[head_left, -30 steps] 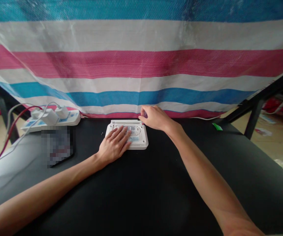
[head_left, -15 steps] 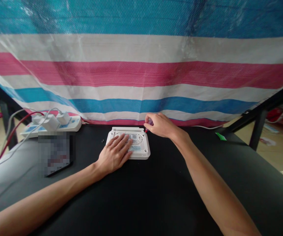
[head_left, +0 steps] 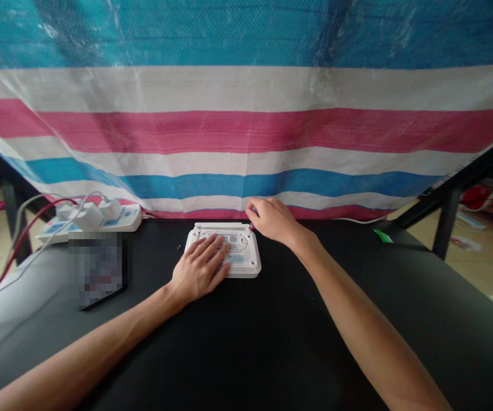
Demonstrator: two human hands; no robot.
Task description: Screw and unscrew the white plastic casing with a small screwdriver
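Note:
A white router-like box (head_left: 249, 257) lies on the black table (head_left: 246, 342), its vented, labelled underside up and a white bar along its back edge. My left hand (head_left: 201, 264) lies flat on the left half of the box, fingers spread. At the box's back right corner, my right hand (head_left: 271, 218) is closed around a small tool, mostly hidden, with a red tip (head_left: 252, 226) showing below the fingers. Small dark bits (head_left: 179, 247), perhaps screws, lie just left of the box.
A white power strip (head_left: 132, 218) with plugs and cables stands at the back left. In front of it is a blurred, dark-edged flat object (head_left: 100, 271). A green scrap (head_left: 383, 236) lies at the right. A striped sheet (head_left: 246, 131) hangs behind the table.
My right hand has shifted slightly left, and less of the tool shows beneath its fingers. My left hand stays flat on the box. The camera view has moved a little.

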